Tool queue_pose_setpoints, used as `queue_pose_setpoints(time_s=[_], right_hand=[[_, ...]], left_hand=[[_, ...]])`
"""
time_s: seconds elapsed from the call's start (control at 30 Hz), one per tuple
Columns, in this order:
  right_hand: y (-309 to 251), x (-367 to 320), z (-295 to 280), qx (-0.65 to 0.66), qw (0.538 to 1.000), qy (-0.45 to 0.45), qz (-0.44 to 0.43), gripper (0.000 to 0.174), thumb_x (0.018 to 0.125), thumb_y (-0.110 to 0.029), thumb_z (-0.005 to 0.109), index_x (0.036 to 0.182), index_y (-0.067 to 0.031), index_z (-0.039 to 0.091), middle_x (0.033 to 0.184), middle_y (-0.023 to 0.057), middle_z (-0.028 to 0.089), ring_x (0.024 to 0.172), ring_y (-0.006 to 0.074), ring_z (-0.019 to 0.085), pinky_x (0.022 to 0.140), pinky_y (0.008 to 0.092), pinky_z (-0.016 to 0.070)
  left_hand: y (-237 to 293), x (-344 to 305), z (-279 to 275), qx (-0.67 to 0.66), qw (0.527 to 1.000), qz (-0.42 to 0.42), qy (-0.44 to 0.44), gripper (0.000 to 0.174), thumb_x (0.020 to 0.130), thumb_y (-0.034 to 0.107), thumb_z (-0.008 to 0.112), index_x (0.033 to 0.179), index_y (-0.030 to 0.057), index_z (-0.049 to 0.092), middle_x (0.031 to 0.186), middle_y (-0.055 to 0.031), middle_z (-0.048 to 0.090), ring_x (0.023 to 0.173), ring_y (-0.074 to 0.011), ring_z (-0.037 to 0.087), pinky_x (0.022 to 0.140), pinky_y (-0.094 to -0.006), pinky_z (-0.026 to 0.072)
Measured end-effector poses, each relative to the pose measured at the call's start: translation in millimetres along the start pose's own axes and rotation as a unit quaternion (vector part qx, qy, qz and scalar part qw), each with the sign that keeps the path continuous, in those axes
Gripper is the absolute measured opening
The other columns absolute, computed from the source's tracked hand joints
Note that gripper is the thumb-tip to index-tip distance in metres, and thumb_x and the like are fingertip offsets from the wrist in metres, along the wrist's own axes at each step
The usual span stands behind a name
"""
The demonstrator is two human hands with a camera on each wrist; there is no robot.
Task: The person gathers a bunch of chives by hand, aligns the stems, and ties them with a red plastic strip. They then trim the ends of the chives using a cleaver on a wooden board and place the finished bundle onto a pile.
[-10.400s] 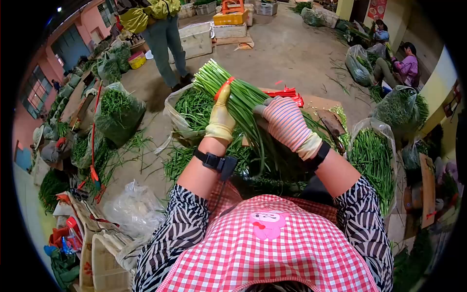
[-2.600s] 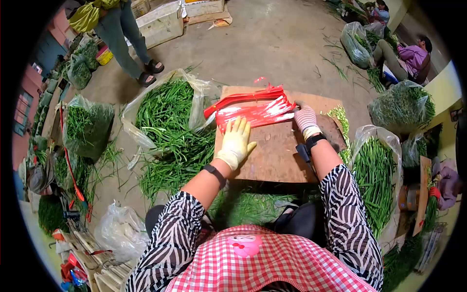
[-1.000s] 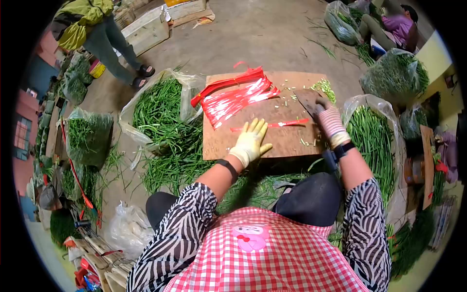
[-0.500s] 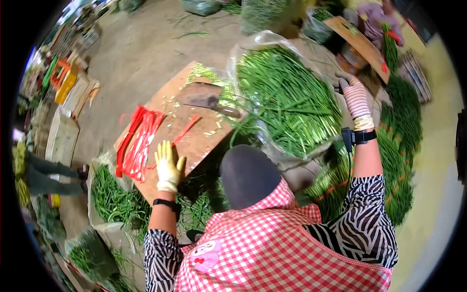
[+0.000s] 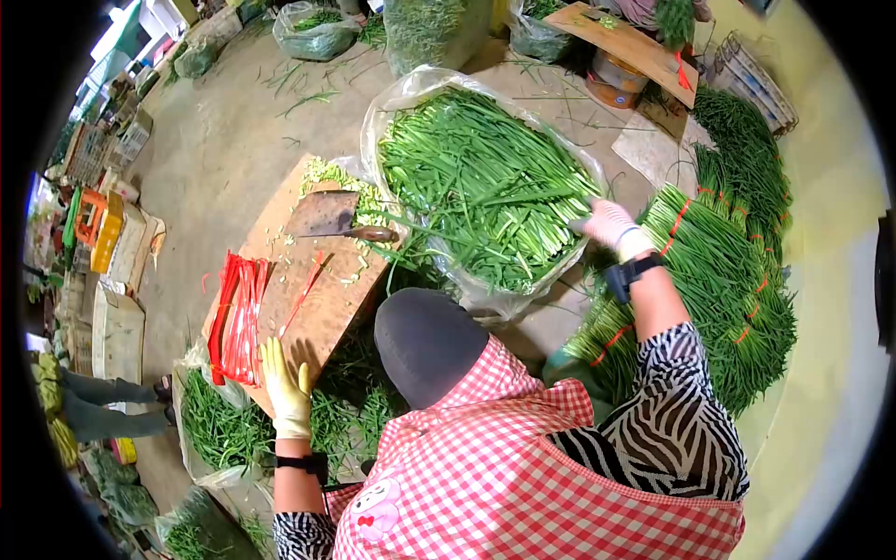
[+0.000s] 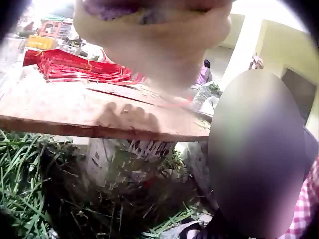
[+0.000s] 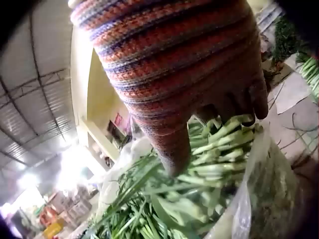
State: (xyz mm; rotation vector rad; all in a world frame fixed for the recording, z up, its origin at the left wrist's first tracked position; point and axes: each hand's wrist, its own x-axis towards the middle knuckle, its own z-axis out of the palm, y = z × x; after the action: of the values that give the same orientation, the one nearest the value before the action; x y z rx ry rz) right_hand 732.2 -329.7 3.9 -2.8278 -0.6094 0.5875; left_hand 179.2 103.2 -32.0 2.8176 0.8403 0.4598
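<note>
My right hand (image 5: 613,227), in a striped glove, reaches the stalk ends of the green stalks (image 5: 485,177) in a clear plastic bag (image 5: 373,121). In the right wrist view the hand (image 7: 184,74) has thumb and fingers spread over the pale stalk ends (image 7: 224,154). My left hand (image 5: 287,387), in a yellow glove with fingers straight, is at the near edge of the wooden board (image 5: 308,271). Beside it lie the red strips (image 5: 243,313), with one separate strip (image 5: 303,297). A broad blade (image 5: 322,215) with a wooden handle rests at the board's far end.
Tied green bundles (image 5: 714,271) lie on the right by the wall. Another bag of greens (image 5: 219,425) is at the lower left. Beyond the big bag, a person sits behind another board (image 5: 625,47). Someone stands at the far left (image 5: 112,408).
The view has swung right. My right hand has gone from the blade, past the bag's far side, to the stalk ends. My left hand has slid toward the board's near edge.
</note>
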Motion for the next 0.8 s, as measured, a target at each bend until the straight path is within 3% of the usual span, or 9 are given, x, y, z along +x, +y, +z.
queue_pose_setpoints(time_s=[0.2, 0.3, 0.33, 0.37, 0.43, 0.47, 0.5, 0.57, 0.8], right_hand=[[-2, 24, 2, -0.04, 0.999, 0.013, -0.02, 0.038, 0.098, -0.029, 0.052, 0.109, -0.0014, 0.075, 0.116, 0.0289, 0.071, 0.114, 0.0411, 0.067, 0.099, 0.0468, 0.0519], [9, 46, -4, 0.193, 0.966, 0.144, -0.098, 0.041, 0.092, -0.012, 0.052, 0.128, -0.0012, 0.07, 0.119, 0.03, 0.069, 0.114, 0.0421, 0.066, 0.102, 0.042, 0.0515], [12, 64, -12, 0.232, 0.964, 0.078, -0.103, 0.046, 0.091, -0.01, 0.057, 0.135, -0.0015, 0.066, 0.122, 0.0265, 0.071, 0.116, 0.0379, 0.067, 0.103, 0.0394, 0.0506], [6, 68, -19, 0.355, 0.925, 0.031, -0.133, 0.047, 0.093, -0.02, 0.066, 0.137, -0.0026, 0.065, 0.13, 0.0187, 0.071, 0.123, 0.0299, 0.064, 0.107, 0.0372, 0.047], [9, 63, -28, 0.667, 0.729, -0.097, -0.119, 0.058, 0.098, -0.028, 0.067, 0.151, -0.0066, 0.054, 0.148, 0.011, 0.061, 0.137, 0.0258, 0.053, 0.111, 0.0404, 0.0433], [5, 58, -40, 0.677, 0.716, -0.135, -0.101, 0.06, 0.101, -0.035, 0.065, 0.152, -0.0058, 0.051, 0.154, 0.0109, 0.055, 0.144, 0.0242, 0.046, 0.114, 0.0431, 0.0401], [7, 67, -42, 0.609, 0.784, -0.095, -0.074, 0.055, 0.101, -0.032, 0.062, 0.149, -0.0067, 0.056, 0.142, 0.0155, 0.065, 0.136, 0.026, 0.056, 0.11, 0.041, 0.0446], [20, 93, -40, 0.147, 0.983, 0.034, -0.106, 0.044, 0.1, -0.022, 0.055, 0.138, -0.0033, 0.064, 0.124, 0.0252, 0.07, 0.118, 0.0376, 0.066, 0.104, 0.0405, 0.0503], [24, 122, 14, -0.087, 0.996, 0.026, 0.022, 0.031, 0.088, -0.013, 0.066, 0.116, -0.0015, 0.074, 0.123, 0.0267, 0.07, 0.116, 0.0427, 0.067, 0.098, 0.0482, 0.0554]], left_hand=[[11, -30, 5, -0.046, 0.999, -0.013, -0.022, 0.079, 0.089, 0.007, 0.074, 0.158, -0.0019, 0.036, 0.16, -0.0266, 0.04, 0.151, -0.0445, 0.035, 0.125, -0.0478, 0.0286], [19, -39, 6, -0.046, 0.999, -0.013, -0.025, 0.079, 0.089, 0.006, 0.074, 0.158, -0.0008, 0.036, 0.16, -0.0264, 0.041, 0.15, -0.0452, 0.036, 0.124, -0.0481, 0.0298], [22, -40, 5, -0.05, 0.998, -0.02, -0.029, 0.079, 0.089, 0.005, 0.074, 0.158, -0.0008, 0.037, 0.159, -0.0265, 0.041, 0.15, -0.0452, 0.036, 0.124, -0.048, 0.03], [22, -42, 5, -0.055, 0.998, -0.028, -0.034, 0.079, 0.088, 0.005, 0.074, 0.158, -0.0009, 0.037, 0.159, -0.0265, 0.042, 0.15, -0.0452, 0.037, 0.124, -0.048, 0.0301], [19, -46, 10, -0.062, 0.998, -0.026, -0.018, 0.079, 0.089, 0.005, 0.074, 0.158, -0.0014, 0.036, 0.16, -0.0253, 0.042, 0.149, -0.0449, 0.037, 0.124, -0.0474, 0.0308], [17, -48, 11, -0.07, 0.997, -0.027, -0.013, 0.079, 0.089, 0.005, 0.074, 0.158, -0.0015, 0.036, 0.16, -0.0248, 0.042, 0.149, -0.0448, 0.037, 0.124, -0.0472, 0.0309], [16, -50, 11, -0.078, 0.996, -0.029, -0.01, 0.079, 0.089, 0.005, 0.074, 0.158, -0.0017, 0.036, 0.16, -0.0244, 0.042, 0.149, -0.0448, 0.037, 0.124, -0.0471, 0.031], [21, -51, 7, -0.068, 0.997, -0.041, -0.022, 0.078, 0.09, 0.005, 0.073, 0.158, -0.0024, 0.035, 0.161, -0.0233, 0.041, 0.149, -0.0438, 0.038, 0.123, -0.0458, 0.0321], [26, -66, 13, -0.083, 0.993, -0.071, -0.036, 0.078, 0.09, 0.006, 0.072, 0.158, -0.0011, 0.035, 0.16, -0.024, 0.041, 0.15, -0.0428, 0.038, 0.123, -0.045, 0.0324]])
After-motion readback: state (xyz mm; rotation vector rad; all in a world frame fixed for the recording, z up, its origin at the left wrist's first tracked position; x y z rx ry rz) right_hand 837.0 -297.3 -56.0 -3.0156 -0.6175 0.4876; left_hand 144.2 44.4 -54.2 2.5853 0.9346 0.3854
